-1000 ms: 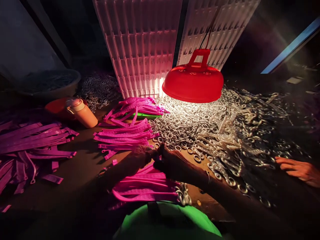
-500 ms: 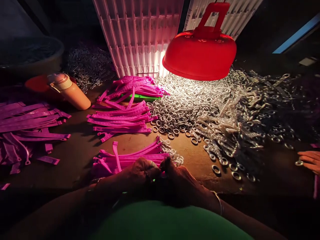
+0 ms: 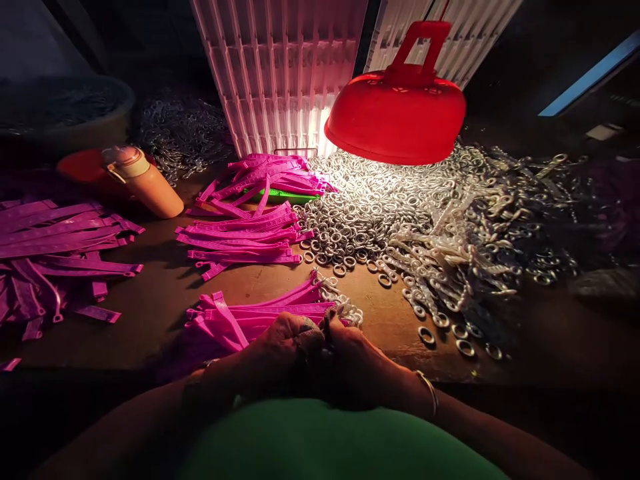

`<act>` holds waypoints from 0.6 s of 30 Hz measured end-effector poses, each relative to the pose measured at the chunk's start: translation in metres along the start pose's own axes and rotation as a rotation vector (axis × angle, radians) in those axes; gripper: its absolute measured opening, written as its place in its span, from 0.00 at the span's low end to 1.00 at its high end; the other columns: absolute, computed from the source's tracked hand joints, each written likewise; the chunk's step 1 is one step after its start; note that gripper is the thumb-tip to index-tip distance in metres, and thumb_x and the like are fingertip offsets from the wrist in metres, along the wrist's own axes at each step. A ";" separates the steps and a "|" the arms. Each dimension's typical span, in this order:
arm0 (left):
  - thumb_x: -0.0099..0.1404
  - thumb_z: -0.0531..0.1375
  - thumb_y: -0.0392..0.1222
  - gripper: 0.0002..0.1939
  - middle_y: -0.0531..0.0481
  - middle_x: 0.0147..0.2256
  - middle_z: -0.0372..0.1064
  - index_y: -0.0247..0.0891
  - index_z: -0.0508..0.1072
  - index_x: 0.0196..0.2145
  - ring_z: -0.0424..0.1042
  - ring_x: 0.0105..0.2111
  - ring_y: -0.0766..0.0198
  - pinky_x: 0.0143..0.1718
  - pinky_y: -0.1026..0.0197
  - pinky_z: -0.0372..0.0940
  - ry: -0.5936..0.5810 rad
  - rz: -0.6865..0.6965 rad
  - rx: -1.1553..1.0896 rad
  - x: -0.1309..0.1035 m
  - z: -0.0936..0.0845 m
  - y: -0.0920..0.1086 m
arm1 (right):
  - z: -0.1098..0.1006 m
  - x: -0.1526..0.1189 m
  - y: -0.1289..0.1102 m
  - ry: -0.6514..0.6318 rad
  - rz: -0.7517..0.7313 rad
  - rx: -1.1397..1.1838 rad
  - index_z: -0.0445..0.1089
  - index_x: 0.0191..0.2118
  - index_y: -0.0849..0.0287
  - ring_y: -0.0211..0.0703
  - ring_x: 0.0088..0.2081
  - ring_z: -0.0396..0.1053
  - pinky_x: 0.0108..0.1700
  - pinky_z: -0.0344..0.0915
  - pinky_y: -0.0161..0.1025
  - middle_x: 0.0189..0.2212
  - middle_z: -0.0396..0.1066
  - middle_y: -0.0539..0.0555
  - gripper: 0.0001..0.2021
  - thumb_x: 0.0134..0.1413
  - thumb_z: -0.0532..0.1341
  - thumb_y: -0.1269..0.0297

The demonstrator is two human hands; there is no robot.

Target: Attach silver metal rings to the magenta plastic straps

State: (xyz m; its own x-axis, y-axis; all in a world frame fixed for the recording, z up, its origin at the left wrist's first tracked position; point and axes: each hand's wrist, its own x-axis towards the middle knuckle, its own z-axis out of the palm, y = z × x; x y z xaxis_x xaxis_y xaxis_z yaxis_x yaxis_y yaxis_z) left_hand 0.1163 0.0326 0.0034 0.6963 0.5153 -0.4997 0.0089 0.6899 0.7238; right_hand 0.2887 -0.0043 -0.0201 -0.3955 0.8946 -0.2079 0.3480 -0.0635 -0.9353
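Note:
My left hand (image 3: 287,347) and my right hand (image 3: 357,360) meet at the table's near edge, fingers pinched together on a small dark piece that I cannot make out. A pink strap (image 3: 227,320) curls up beside my left hand, and whether that hand grips it is unclear. Just beyond my knuckles lies a stack of pink straps (image 3: 270,313) with metal clips (image 3: 345,308) at its right end. A wide heap of metal rings (image 3: 370,213) and clasps (image 3: 465,267) spreads under the lamp.
A red hanging lamp (image 3: 400,120) lights the table (image 3: 165,300). More pink strap piles (image 3: 245,237) and purple ones (image 3: 55,247) lie left. An orange bottle (image 3: 143,180) lies on its side. White ribbed trays (image 3: 285,73) lean at the back, a basin (image 3: 65,113) far left.
My view has tilted down since a second ago, so my hands sit lower, over the near strap stack. Another person's hand at the right edge is gone from view.

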 end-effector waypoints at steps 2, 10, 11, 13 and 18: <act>0.54 0.64 0.56 0.23 0.52 0.19 0.60 0.30 0.66 0.20 0.57 0.18 0.73 0.18 0.68 0.50 0.001 -0.007 0.012 0.000 -0.001 -0.001 | -0.002 0.000 -0.004 -0.082 -0.001 -0.071 0.60 0.33 0.60 0.34 0.25 0.55 0.25 0.55 0.31 0.26 0.64 0.49 0.05 0.54 0.56 0.64; 0.54 0.64 0.55 0.22 0.54 0.19 0.58 0.31 0.66 0.22 0.54 0.19 0.74 0.20 0.68 0.47 -0.003 0.036 0.015 0.006 -0.005 -0.001 | -0.016 -0.001 -0.039 -0.104 -0.071 -0.484 0.59 0.43 0.63 0.34 0.25 0.57 0.27 0.52 0.33 0.27 0.67 0.51 0.11 0.52 0.56 0.71; 0.53 0.64 0.57 0.23 0.54 0.19 0.58 0.31 0.66 0.22 0.54 0.19 0.73 0.21 0.68 0.48 0.009 0.071 0.030 0.009 -0.005 0.000 | -0.018 0.000 -0.041 -0.081 -0.066 -0.563 0.59 0.44 0.63 0.34 0.24 0.56 0.27 0.51 0.34 0.27 0.67 0.51 0.12 0.52 0.57 0.71; 0.51 0.65 0.58 0.24 0.55 0.18 0.56 0.31 0.66 0.20 0.54 0.19 0.73 0.22 0.67 0.49 0.051 0.138 0.089 0.015 -0.005 0.004 | -0.022 0.002 -0.040 -0.047 -0.059 -0.670 0.59 0.46 0.62 0.34 0.23 0.55 0.27 0.49 0.34 0.25 0.65 0.50 0.14 0.52 0.56 0.72; 0.61 0.55 0.57 0.23 0.54 0.20 0.57 0.33 0.65 0.21 0.56 0.22 0.70 0.24 0.66 0.52 0.077 0.228 0.482 0.031 -0.002 0.006 | -0.029 0.000 -0.010 0.010 -0.153 -0.746 0.57 0.46 0.62 0.32 0.20 0.54 0.24 0.46 0.33 0.23 0.63 0.46 0.12 0.55 0.55 0.72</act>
State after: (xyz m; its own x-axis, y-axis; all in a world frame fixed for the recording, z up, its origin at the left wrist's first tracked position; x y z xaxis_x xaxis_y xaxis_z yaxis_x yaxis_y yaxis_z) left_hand 0.1359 0.0538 -0.0086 0.6646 0.6728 -0.3250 0.2046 0.2545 0.9452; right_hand 0.3103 0.0089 -0.0027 -0.4792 0.8735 -0.0860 0.7736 0.3739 -0.5116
